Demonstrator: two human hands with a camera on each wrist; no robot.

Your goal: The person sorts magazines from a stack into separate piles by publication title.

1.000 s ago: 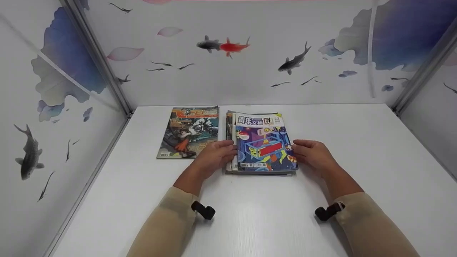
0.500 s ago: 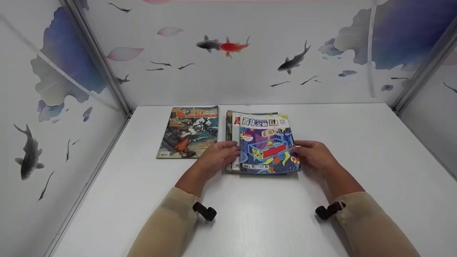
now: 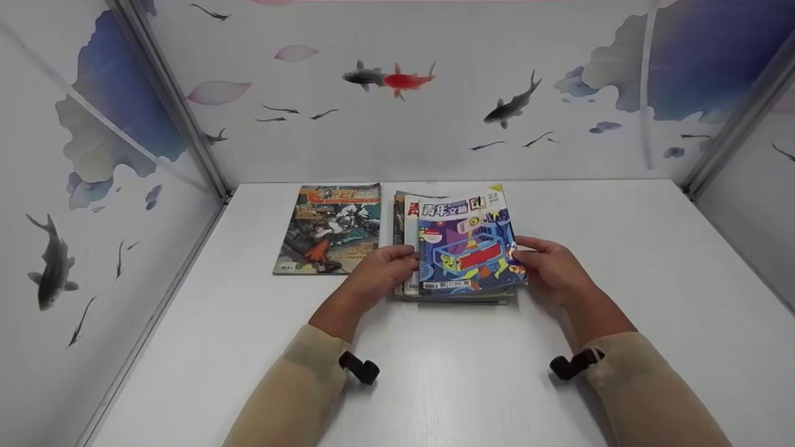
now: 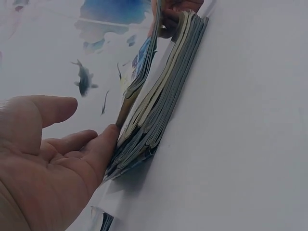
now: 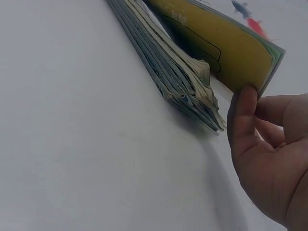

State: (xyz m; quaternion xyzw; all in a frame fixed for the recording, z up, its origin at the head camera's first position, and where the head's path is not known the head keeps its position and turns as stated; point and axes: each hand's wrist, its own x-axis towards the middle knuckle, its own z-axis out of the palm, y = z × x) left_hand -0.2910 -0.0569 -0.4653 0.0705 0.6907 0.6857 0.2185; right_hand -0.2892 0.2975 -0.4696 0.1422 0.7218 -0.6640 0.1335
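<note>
A stack of magazines (image 3: 406,248) lies on the table, its page edges and spines facing the left wrist camera. Its top magazine (image 3: 469,251), with a blue and purple cover, is lifted at the right side. My right hand (image 3: 553,270) pinches that magazine by its right edge; the right wrist view shows its yellow underside (image 5: 231,48) raised off the pile. At the left side, fingertips of my left hand (image 3: 382,273) touch the stack, with the thumb held apart from it in the left wrist view.
Left of the stack, another magazine (image 3: 329,233) with a dark illustrated cover lies flat, partly behind the left hand. White panels (image 3: 435,143) printed with fish and lotus leaves stand around the white table (image 3: 435,385). Black wrist-worn pieces (image 3: 359,367) sit at both cuffs.
The top magazine has shifted slightly right, and its right side has tilted up off the stack with the right hand. The left hand has edged slightly right beside the pile.
</note>
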